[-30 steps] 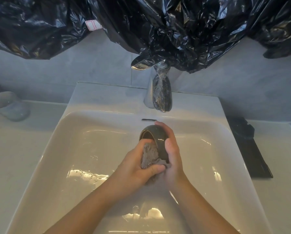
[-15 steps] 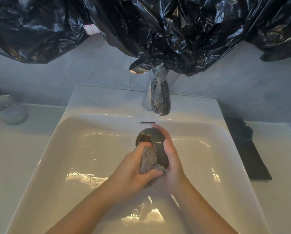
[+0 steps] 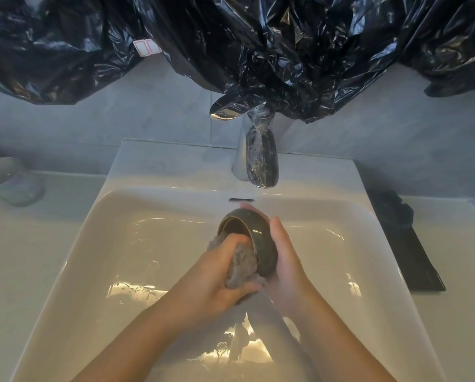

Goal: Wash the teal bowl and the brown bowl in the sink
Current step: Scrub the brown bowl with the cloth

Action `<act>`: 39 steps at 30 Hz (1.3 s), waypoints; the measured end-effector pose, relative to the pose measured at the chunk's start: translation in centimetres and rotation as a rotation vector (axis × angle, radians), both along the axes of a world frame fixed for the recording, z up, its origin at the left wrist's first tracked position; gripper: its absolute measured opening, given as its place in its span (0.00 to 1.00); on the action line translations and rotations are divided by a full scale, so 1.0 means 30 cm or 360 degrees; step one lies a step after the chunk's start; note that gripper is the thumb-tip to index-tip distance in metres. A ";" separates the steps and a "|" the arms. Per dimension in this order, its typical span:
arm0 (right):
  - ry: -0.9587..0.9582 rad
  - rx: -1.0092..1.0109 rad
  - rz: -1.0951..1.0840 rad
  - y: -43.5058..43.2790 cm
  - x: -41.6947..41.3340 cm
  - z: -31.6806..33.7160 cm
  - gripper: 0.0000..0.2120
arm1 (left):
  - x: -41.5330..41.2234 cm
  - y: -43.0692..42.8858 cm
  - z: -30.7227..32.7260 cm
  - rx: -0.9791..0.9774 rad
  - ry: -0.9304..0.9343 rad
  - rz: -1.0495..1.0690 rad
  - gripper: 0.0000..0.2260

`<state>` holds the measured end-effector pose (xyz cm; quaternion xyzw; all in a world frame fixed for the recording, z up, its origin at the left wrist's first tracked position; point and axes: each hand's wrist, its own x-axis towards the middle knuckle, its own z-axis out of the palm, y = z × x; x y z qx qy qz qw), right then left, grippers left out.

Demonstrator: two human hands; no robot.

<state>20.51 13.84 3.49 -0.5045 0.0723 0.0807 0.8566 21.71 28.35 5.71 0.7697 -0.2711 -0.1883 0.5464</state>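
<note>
Over the middle of the white sink (image 3: 98, 244) I hold a small dark brown bowl (image 3: 261, 241) on its side, its mouth turned left. My right hand (image 3: 286, 260) cups the bowl's outside, fingers curled round its far rim. My left hand (image 3: 217, 279) grips a grey cloth (image 3: 241, 268) and presses it into the bowl's mouth. A teal bowl is not in view.
A chrome tap (image 3: 258, 161) stands behind the basin, partly wrapped in plastic. Black plastic sheeting (image 3: 258, 45) hangs over the wall. A clear glass dish (image 3: 10, 180) sits on the left counter, a black object (image 3: 407, 244) on the right. Water pools in the basin.
My left hand has pushed the cloth further up into the bowl's mouth. The bowl stays in my right hand at about the same spot.
</note>
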 end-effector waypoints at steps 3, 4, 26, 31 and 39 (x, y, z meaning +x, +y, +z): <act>0.0183 0.0059 0.0059 -0.003 -0.006 0.000 0.26 | -0.008 -0.013 -0.002 0.0005 0.0057 -0.0046 0.18; 0.0116 -0.0030 -0.0021 0.006 -0.007 -0.005 0.26 | -0.013 -0.022 0.001 -0.0096 0.0169 -0.0026 0.17; 0.0031 -0.0070 -0.0002 -0.002 -0.012 0.016 0.31 | -0.004 -0.012 -0.017 -0.0187 0.0189 0.0061 0.19; 0.0095 -0.0144 -0.0118 0.018 -0.014 -0.004 0.29 | -0.024 -0.034 -0.010 -0.0293 0.0370 0.0148 0.17; -0.0517 -0.0630 -0.0268 0.030 -0.018 -0.018 0.30 | -0.023 -0.024 -0.008 -0.0642 0.0695 0.0268 0.22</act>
